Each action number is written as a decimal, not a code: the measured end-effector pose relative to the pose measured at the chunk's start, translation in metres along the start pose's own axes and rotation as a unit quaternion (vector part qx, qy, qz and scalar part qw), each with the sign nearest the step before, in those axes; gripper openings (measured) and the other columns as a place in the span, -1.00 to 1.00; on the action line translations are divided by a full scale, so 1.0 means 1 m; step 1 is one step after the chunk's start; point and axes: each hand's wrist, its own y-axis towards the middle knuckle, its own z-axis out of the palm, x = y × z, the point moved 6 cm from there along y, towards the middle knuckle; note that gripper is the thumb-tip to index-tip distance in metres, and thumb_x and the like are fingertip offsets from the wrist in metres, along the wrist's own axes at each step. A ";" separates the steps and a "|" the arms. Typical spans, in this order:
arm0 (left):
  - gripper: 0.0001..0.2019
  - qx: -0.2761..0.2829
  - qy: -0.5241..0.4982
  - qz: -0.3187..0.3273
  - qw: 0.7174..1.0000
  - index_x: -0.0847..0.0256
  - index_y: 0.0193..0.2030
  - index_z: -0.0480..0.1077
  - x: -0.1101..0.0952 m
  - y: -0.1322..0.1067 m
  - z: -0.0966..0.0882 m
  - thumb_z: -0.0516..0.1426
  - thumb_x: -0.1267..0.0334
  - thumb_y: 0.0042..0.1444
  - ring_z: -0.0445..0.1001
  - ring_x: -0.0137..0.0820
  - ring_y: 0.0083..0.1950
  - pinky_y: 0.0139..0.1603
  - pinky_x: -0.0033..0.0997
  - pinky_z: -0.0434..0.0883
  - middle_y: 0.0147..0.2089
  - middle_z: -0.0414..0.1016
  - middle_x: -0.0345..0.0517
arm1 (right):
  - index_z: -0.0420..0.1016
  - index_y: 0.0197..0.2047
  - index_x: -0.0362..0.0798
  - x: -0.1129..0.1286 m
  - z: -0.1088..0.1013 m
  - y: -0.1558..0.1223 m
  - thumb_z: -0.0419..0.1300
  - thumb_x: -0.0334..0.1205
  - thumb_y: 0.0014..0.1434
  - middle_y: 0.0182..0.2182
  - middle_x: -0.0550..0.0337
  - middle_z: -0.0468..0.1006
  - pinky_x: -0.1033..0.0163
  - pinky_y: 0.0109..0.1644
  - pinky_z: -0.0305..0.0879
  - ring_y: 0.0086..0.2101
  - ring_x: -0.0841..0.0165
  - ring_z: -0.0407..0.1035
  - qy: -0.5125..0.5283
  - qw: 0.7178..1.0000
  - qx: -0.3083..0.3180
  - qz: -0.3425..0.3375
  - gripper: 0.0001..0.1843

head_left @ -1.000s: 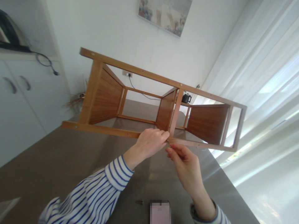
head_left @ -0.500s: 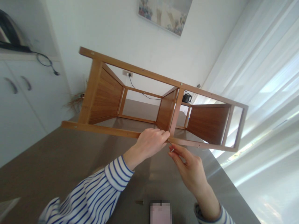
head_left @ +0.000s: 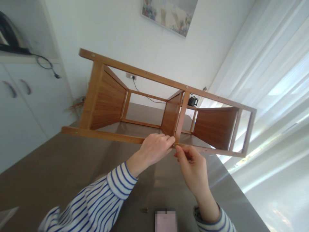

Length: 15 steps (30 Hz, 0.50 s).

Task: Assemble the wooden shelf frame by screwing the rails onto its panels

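Note:
A wooden shelf unit (head_left: 145,140) lies on its side across the table, its rails and brown panels facing me. My left hand (head_left: 156,146) is closed over the near rail, by the joint with the middle crosspiece. Just to its right, my right hand (head_left: 191,161) is in a pinch at the screw hole in that same rail. A thin metal hex key was visible between those fingers a moment ago; now the fingertips hide nearly all of it.
On the grey-brown table (head_left: 135,187), a brass-coloured screw (head_left: 144,210) lies near a phone-like item (head_left: 166,222) with a blurred screen. White cabinets (head_left: 21,112) stand left, a sheer curtain (head_left: 272,106) hangs right. Behind the shelf is a black kettle (head_left: 192,101).
My right hand has turned and moved up against the rail, with its fingertips now at the screw hole and covering the key. My left hand has kept its hold.

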 end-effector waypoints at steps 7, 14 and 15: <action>-0.83 0.003 -0.007 -0.005 1.000 0.21 -0.27 0.33 0.001 0.000 0.000 0.13 0.15 0.19 0.51 -0.31 -0.32 -0.42 -0.40 0.27 -0.35 0.51 -0.14 | 0.46 -0.11 0.00 0.001 0.002 0.002 0.16 -0.12 0.22 -0.46 0.27 0.54 0.34 -0.32 0.37 -0.44 0.43 0.43 0.046 0.997 -0.003 -0.064 -0.79; -0.89 0.008 -0.008 0.002 1.000 0.20 -0.28 0.33 0.001 0.000 0.001 0.13 0.22 0.19 0.51 -0.29 -0.32 -0.41 -0.38 0.31 -0.35 0.52 -0.16 | 0.40 0.06 0.05 0.001 0.004 -0.006 0.11 -0.21 0.27 -0.24 0.20 0.61 0.32 -0.20 0.43 -0.27 0.39 0.51 -0.014 0.991 0.084 -0.105 -0.71; -0.89 0.009 -0.009 0.000 1.000 0.20 -0.28 0.33 0.000 0.000 0.001 0.13 0.22 0.19 0.51 -0.30 -0.32 -0.40 -0.39 0.31 -0.35 0.52 -0.16 | 0.39 0.08 0.05 0.001 0.003 -0.007 0.09 -0.22 0.28 -0.21 0.19 0.61 0.31 -0.19 0.44 -0.24 0.38 0.51 -0.023 0.989 0.088 -0.114 -0.70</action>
